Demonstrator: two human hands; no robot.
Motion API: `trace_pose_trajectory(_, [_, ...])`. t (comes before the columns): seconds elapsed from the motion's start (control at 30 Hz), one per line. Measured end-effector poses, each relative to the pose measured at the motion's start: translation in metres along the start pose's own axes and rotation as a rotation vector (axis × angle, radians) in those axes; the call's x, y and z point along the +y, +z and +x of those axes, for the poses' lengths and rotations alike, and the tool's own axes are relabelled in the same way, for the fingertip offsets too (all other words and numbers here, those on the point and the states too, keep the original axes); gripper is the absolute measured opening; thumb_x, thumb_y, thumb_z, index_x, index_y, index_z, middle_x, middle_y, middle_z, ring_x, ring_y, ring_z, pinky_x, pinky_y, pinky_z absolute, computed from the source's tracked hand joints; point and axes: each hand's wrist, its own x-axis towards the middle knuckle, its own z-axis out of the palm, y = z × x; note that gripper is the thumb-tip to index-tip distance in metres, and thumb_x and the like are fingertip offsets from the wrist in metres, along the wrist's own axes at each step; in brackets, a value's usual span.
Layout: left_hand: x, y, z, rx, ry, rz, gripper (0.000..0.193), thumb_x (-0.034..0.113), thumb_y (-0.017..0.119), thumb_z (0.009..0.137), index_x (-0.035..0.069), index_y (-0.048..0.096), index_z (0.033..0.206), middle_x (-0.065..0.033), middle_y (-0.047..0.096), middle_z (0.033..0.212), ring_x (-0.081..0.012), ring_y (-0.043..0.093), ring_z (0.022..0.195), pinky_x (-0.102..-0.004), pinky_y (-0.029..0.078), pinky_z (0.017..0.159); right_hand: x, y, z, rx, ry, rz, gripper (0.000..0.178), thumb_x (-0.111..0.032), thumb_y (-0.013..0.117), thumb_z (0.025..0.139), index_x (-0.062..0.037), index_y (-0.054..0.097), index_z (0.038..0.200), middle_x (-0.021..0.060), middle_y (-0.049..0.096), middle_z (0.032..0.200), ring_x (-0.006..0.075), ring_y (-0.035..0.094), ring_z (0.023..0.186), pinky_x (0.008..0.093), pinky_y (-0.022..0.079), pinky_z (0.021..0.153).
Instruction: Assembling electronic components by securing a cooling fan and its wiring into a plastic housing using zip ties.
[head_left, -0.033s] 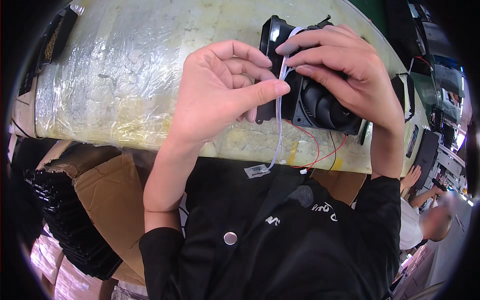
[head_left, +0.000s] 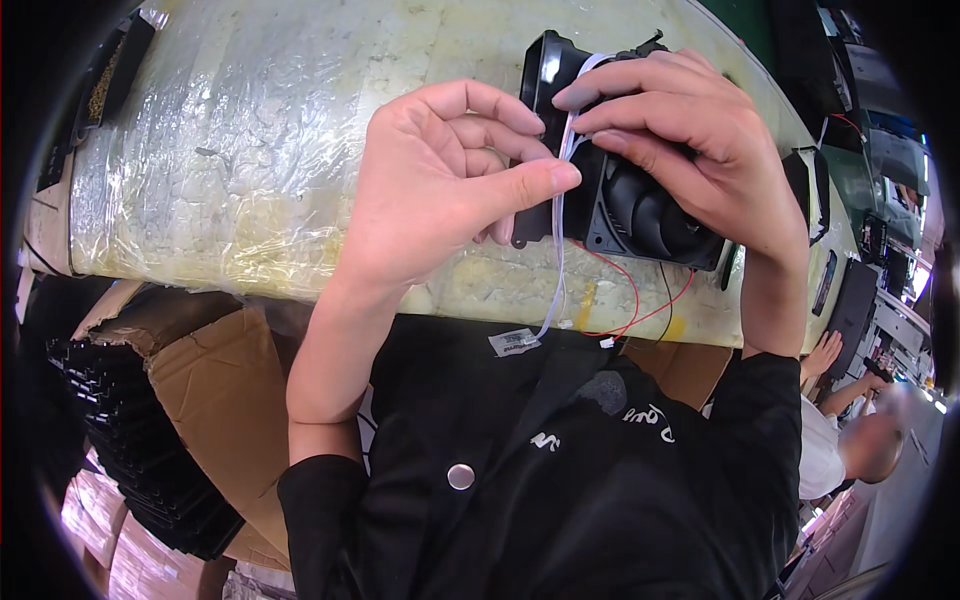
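Note:
A black boxy unit with a round fan [head_left: 655, 212] lies on the wrapped table under my hands. A thin white cable [head_left: 558, 235] runs over it and hangs toward the table's near edge, with a small printed tag [head_left: 513, 342] by its lower end. My left hand [head_left: 425, 185] is curled left of the unit, its thumb pressing the cable near the fingertips. From the right, my right hand [head_left: 690, 130] pinches the same cable higher up; its palm hides part of the unit. Red wires [head_left: 636, 295] trail from the unit to a white connector [head_left: 607, 343].
Clear film covers the pale tabletop [head_left: 250, 130]. At the far left sits a black tray [head_left: 112, 75] of small brassy parts. Below the table edge stand an open cardboard box [head_left: 215, 390] and stacked black parts [head_left: 130, 430]. Another person [head_left: 825, 450] is at the right.

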Motion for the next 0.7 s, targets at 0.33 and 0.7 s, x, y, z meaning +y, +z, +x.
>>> trace_pose_trajectory(0.33, [0.004, 0.001, 0.002, -0.026, 0.003, 0.05, 0.026, -0.006, 0.077, 0.077, -0.005, 0.058, 0.093, -0.0153, 0.07, 0.079, -0.0071, 0.06, 0.053, -0.0184, 0.045, 0.042, 0.0, 0.003, -0.001, 0.019, 0.0, -0.028, 0.014, -0.002, 0.07, 0.079, -0.0061, 0.072, 0.093, 0.0055, 0.071, 0.104, 0.0201, 0.064, 0.089, 0.0309, 0.043, 0.079])
trace_pose_trajectory(0.7, [0.008, 0.003, 0.005, -0.063, 0.0, 0.104, 0.025, -0.004, 0.078, 0.077, -0.005, 0.059, 0.093, -0.0142, 0.069, 0.082, -0.0066, 0.06, 0.055, -0.0178, 0.043, 0.042, 0.009, -0.007, 0.011, -0.053, -0.046, 0.15, 0.012, 0.0, 0.069, 0.081, -0.0003, 0.069, 0.093, 0.0095, 0.069, 0.1, 0.0244, 0.065, 0.085, 0.0327, 0.049, 0.073])
